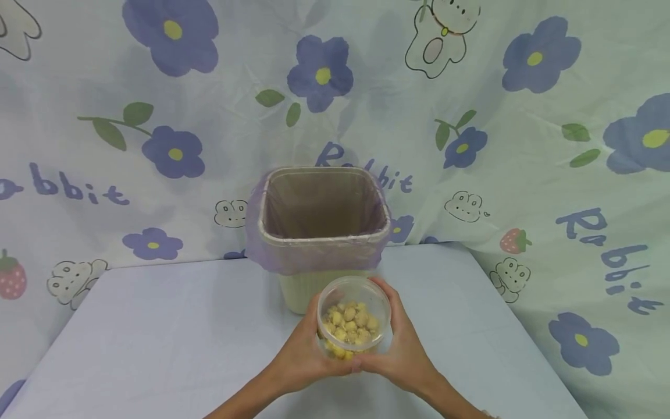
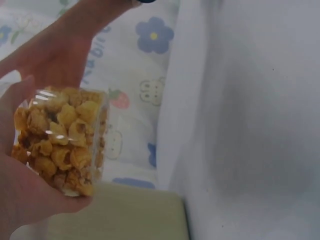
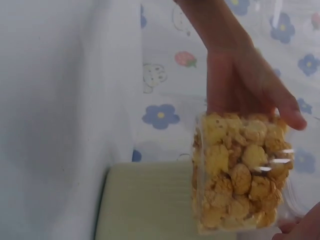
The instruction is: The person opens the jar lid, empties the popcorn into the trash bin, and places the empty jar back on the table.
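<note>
A clear, round container (image 1: 353,291) of popcorn (image 1: 350,323) is sitting between the two hands, its short axis standing about upright and its rim facing up; whether a lid is covering it, I cannot tell. Both wrist views are showing its base hanging above the surface (image 1: 167,331), not touching it. The left hand (image 1: 302,356) is grasping its left wall and the right hand (image 1: 404,356) its right, the thumbs meeting along the near side, so neither hand is lying nearer to it than the other.

Straight ahead of the container, away from the person, a pale bin (image 1: 302,291) is standing on the surface, its mouth opening upward. In the head view the container is overlapping the bin's near wall and lying lower in the picture than the bin's near rim. A purple liner (image 1: 319,259) is folding over that rim. Bare surface is stretching out to the left and right of the hands, while a flowered cloth (image 1: 230,139) is rising behind the bin and along the right edge.
</note>
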{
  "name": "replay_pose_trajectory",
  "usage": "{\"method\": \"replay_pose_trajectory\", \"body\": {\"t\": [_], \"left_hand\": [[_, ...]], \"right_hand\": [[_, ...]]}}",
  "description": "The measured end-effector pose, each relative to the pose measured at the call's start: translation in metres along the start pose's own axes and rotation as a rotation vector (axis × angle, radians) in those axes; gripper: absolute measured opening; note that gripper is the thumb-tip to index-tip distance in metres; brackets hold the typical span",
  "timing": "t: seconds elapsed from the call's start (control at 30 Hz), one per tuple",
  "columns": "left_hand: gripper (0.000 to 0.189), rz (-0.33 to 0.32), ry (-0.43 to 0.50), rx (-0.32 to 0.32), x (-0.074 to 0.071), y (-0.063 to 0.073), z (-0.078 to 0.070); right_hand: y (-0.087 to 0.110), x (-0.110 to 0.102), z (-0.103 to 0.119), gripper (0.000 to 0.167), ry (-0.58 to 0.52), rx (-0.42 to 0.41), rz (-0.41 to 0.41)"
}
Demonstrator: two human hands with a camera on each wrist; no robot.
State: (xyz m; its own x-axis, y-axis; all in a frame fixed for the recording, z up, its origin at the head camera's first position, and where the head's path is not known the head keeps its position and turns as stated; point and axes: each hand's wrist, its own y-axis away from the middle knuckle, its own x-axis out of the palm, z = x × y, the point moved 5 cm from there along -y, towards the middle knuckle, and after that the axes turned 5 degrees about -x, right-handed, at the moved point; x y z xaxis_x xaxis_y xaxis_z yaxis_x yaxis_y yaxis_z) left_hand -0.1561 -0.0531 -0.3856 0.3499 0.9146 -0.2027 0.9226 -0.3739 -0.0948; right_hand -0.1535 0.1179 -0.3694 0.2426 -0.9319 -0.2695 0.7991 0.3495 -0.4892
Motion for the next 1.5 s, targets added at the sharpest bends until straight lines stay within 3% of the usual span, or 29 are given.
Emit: {"method": "replay_pose_trajectory", "body": {"t": [0.1,0.2,0.47,0.6,0.7,0.9,1.1,1.23,1.5], "left_hand": [[0.111,-0.009,-0.006,-0.005,0.000,0.000,0.000],[0.112,-0.006,-0.016,-0.014,-0.002,0.001,0.000],[0.114,0.088,0.009,0.041,-0.003,0.003,-0.002],[0.114,0.104,-0.007,0.054,-0.002,0.003,-0.003],[0.114,0.087,-0.015,0.036,-0.002,0.003,-0.003],[0.115,0.023,-0.014,0.007,-0.003,0.001,-0.002],[0.115,-0.001,-0.014,0.009,-0.004,0.000,-0.002],[0.115,0.010,-0.019,0.007,-0.004,0.000,-0.001],[0.116,0.086,-0.016,0.037,-0.003,0.003,-0.002]], "right_hand": [[0.000,0.004,-0.002,0.107,-0.001,0.061,-0.034],[-0.002,0.004,-0.003,0.101,-0.030,0.071,-0.011],[-0.012,-0.004,-0.006,0.096,-0.266,-0.014,0.246],[-0.014,-0.007,-0.008,0.101,-0.294,-0.043,0.296],[-0.012,-0.007,-0.006,0.106,-0.232,-0.072,0.227],[-0.003,-0.001,0.004,0.108,-0.045,-0.027,-0.032],[-0.002,0.008,0.004,0.106,-0.018,0.098,-0.099],[-0.004,0.006,0.003,0.100,-0.055,0.111,-0.038],[-0.010,-0.002,-0.004,0.098,-0.258,-0.013,0.198]]}}
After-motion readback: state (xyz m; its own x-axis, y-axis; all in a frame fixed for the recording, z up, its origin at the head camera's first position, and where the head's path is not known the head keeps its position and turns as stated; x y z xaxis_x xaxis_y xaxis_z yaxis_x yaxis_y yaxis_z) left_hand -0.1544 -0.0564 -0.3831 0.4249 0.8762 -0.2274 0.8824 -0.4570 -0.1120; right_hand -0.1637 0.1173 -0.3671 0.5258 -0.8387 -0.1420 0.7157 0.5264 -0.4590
